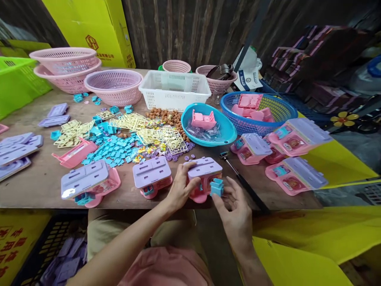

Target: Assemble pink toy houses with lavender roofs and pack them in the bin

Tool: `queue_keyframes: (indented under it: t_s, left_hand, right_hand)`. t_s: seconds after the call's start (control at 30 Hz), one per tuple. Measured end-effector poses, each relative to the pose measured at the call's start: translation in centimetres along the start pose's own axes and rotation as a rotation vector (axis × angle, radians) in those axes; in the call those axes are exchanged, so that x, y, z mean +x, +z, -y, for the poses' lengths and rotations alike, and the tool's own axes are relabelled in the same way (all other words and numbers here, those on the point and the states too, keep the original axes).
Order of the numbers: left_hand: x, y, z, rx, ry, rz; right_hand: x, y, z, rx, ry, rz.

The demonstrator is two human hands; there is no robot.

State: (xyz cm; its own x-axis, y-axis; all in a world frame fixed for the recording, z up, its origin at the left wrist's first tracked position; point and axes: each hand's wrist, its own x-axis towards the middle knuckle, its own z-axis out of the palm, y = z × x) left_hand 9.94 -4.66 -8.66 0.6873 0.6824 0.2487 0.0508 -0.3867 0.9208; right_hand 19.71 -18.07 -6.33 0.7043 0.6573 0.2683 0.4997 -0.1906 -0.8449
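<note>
My left hand (180,186) is closed round the left side of a pink toy house (199,194) with a purple roof, thumb at its front and fingers on top. A small blue plastic piece (217,186) is pinched in my right hand (235,206), just right of the house. Left of my hands stand two similar toy houses, a middle one (152,174) and a left one (89,180), with blue pieces in their fronts. Behind them lies a heap of loose blue pieces (114,151), and a pink part (76,154) rests beside it.
A blue bowl (186,131) with a pink part, a blue basket (247,129), a white basket (175,98) and pink baskets (116,93) stand behind. More toy houses (294,174) are at right, near a black rod (250,188). Purple panels (18,149) lie left.
</note>
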Motion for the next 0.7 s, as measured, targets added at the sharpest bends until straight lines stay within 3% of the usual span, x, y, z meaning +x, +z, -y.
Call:
queue_keyframes:
  t_s: [0.2, 0.4, 0.53, 0.7]
  left_hand:
    - [-0.1, 0.2, -0.5, -0.117, -0.135, -0.095]
    - [-0.3, 0.2, -0.2, -0.147, -0.150, -0.099]
    - [-0.4, 0.0, -0.2, -0.146, -0.172, -0.064]
    - [-0.6, -0.1, -0.2, -0.167, -0.194, -0.073]
  right_hand:
    - [0.4, 3.1, 1.7, -0.216, -0.370, -0.113]
    - [0.8, 4.9, 1.7, -0.303, -0.424, -0.175]
    - [0.9, 5.3, 1.6, -0.341, -0.449, -0.247]
    - [1.0, 5.3, 1.9, -0.315, -0.477, -0.242]
